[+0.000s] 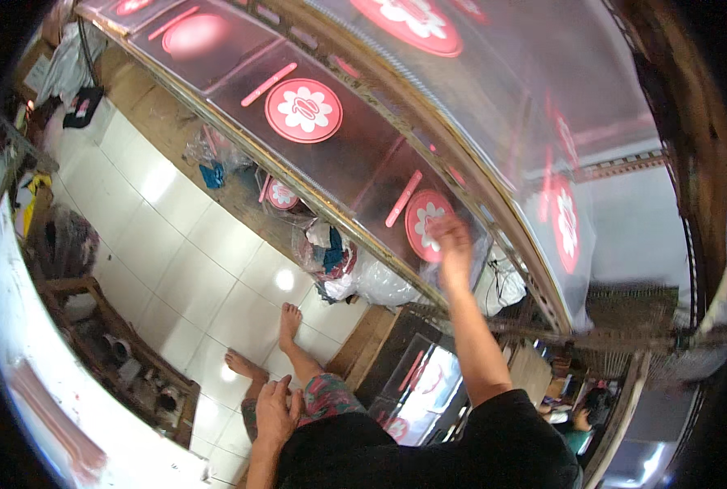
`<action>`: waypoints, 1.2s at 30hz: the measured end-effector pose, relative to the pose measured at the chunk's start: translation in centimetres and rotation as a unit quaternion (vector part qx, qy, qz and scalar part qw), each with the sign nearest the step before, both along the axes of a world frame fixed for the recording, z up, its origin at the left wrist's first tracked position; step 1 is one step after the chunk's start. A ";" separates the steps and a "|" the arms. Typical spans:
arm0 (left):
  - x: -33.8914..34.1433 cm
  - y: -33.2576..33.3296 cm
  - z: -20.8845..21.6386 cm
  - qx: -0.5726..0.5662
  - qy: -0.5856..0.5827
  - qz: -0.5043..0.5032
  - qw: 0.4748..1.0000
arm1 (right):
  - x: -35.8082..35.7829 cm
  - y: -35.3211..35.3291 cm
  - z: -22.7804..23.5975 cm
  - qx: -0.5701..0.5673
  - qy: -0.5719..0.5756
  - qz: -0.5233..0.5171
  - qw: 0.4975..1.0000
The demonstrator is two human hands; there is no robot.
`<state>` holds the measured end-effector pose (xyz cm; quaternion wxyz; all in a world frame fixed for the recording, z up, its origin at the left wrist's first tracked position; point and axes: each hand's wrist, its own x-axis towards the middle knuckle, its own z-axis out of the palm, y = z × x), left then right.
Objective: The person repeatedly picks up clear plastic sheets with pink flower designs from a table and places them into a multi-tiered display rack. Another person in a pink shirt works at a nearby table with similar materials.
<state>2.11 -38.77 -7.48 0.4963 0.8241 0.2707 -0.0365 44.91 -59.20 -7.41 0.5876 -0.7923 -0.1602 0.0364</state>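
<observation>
A long strip of clear plastic film (363, 134), printed with pink discs and white flowers, runs diagonally across a narrow frame in front of me. My right hand (453, 242) reaches out over its near right end. The fingers are stretched over one pink disc (425, 218) and slightly blurred; whether they press on the film I cannot tell. A pink bar (403, 199) is printed beside that disc. My left hand (275, 414) hangs low near my thigh, fingers loosely extended, holding nothing.
A metal rail (453, 138) borders the film, with more printed film (534, 106) above it. Bagged scraps (331, 253) lie beneath the frame. A wooden rack (119, 350) stands on the tiled floor (167, 236) at left. Another person (583, 416) is at lower right.
</observation>
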 end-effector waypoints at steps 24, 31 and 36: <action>-34.6 7.5 14.3 0.344 -0.060 0.507 0.788 | -32.5 8.7 -14.5 -0.445 0.291 0.365 0.764; -39.7 3.5 9.4 0.399 0.088 0.572 0.711 | -32.9 18.2 -14.0 -0.383 0.302 0.380 0.786; -39.1 4.1 8.3 0.417 0.089 0.578 0.696 | -36.8 22.8 -11.4 -0.344 0.274 0.455 0.775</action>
